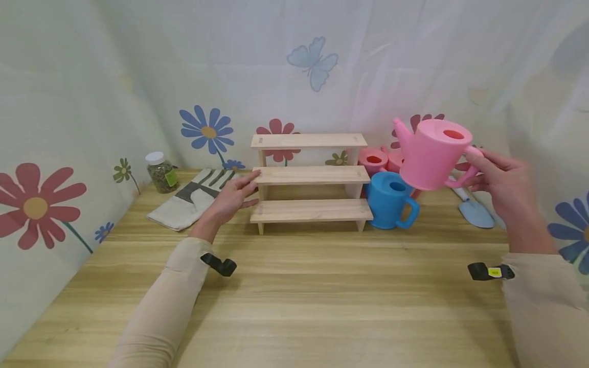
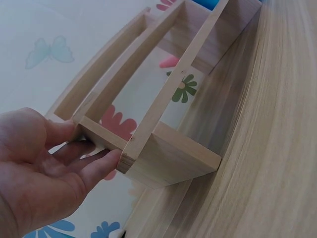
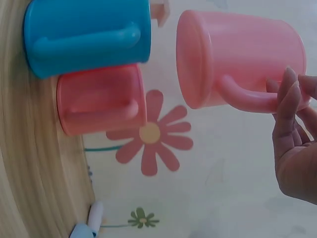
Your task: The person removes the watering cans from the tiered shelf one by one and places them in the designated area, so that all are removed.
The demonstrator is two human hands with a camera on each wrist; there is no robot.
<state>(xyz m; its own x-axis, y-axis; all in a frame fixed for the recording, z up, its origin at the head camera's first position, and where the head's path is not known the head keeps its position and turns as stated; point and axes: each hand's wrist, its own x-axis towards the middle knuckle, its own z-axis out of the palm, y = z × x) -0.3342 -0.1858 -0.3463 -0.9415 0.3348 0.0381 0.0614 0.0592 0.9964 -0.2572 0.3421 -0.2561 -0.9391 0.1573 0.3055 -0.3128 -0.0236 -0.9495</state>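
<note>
My right hand (image 1: pixel 513 186) holds a pink watering can (image 1: pixel 430 158) by its handle, up in the air to the right. The can is roughly upright, its spout toward the left. In the right wrist view, fingers and thumb close round the end of the handle. At the left end of a three-step wooden stand (image 1: pixel 313 175), my left hand (image 1: pixel 227 197) rests its fingertips on the ends of the middle and bottom steps. A blue watering can (image 1: pixel 385 202) stands right of the stand, with pink watering cans (image 1: pixel 372 159) partly hidden behind it.
Left of the stand, a pair of work gloves (image 1: pixel 188 204) lies flat near a white-capped jar (image 1: pixel 162 174) of dried green bits. A light blue hand trowel (image 1: pixel 476 212) lies at the right. Behind the wooden table (image 1: pixel 313 296) hangs a flower-printed curtain (image 1: pixel 230 61).
</note>
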